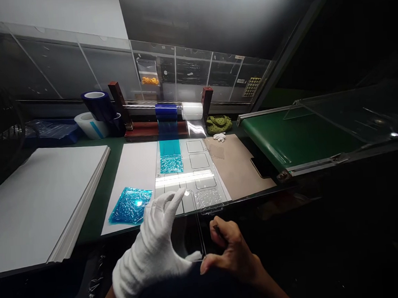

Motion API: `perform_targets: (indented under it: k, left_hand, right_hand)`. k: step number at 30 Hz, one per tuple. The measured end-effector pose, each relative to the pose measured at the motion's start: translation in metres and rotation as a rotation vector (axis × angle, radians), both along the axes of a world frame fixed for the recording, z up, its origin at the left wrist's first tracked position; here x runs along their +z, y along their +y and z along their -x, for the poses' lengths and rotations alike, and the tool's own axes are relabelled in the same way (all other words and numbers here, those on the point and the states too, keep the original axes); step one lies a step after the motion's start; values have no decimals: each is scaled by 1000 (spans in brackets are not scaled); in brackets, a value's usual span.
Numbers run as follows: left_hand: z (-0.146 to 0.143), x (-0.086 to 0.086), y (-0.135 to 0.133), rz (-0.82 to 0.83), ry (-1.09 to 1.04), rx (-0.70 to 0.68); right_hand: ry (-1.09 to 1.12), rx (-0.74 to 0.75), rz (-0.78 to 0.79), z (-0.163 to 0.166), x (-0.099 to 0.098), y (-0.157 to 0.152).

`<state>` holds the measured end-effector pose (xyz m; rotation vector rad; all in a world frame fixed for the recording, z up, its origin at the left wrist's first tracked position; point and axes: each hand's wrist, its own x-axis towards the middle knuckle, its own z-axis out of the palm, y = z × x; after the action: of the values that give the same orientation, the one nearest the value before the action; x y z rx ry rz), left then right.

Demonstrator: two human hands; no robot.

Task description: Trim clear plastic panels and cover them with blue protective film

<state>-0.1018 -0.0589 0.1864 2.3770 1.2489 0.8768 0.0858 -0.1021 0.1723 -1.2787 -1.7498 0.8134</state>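
Observation:
My left hand (157, 238), in a white glove, holds a thin clear panel (186, 234) upright by its edges, fingertips at the top and thumb at the bottom. My bare right hand (229, 249) is just right of it, its thumb tip at the panel's lower corner. The right fingers are curled round something small and dark that I cannot make out. Beyond the hands lies a sheet with printed rectangles (201, 160). Crumpled clear film (209, 199) rests on its near right part, and a stack of shiny blue film pieces (131, 206) lies to the left.
A stand (124, 109) carries a blue film roll (166, 111) and a white film roll (192, 110). Paper sheets (49, 200) are stacked left, near loose tape rolls (95, 106). A phone (263, 167) lies on brown board (243, 168), beside a green conveyor belt (296, 135).

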Motion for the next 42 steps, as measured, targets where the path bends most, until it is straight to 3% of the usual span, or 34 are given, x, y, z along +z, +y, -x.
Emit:
perform_targets:
  k: [3,6,9,12,15,18,22,25,30,34,37,42]
  left_hand:
    - [5,-14,6,200,-204,25]
    - [10,-33,12,850,-742,-159]
    - [9,-49,14,1514,-1349,-368]
    - [-2,-59,16,1778,-1692,-399]
    - [-14,-65,20,1842,-1857,-393]
    - [-26,-71,27,1876,-1912,-375]
    - [-46,-77,38,1903,-1903,-382]
    - [-62,-78,47,1884,-1892,-459]
    - [-87,-83,61,1877,-1916,-585]
    - [-105,-91,71,1841,-1979,-551]
    - [-109,-108,72,1852,-1995,-399]
    - [-95,-148,45,1912,-2025,37]
  right_hand:
    - [-59,-31,30,-23,-18,23]
    - [-290,-183,104,-70,-55,65]
    - [-745,-320,220,-123,-96,112]
    - [-844,-333,245,-160,-119,144]
    - [-849,-326,189,-162,-113,152]
    - [-736,-238,7,-129,-81,138]
    - [-621,158,-158,-70,-32,106]
    - [-623,346,-178,-47,-19,97]
    - [-642,410,-126,-56,-32,108]
    - [-652,404,-101,-73,-44,123]
    - [-678,368,-137,-87,-58,140]
    - [-845,216,-253,-115,-99,184]
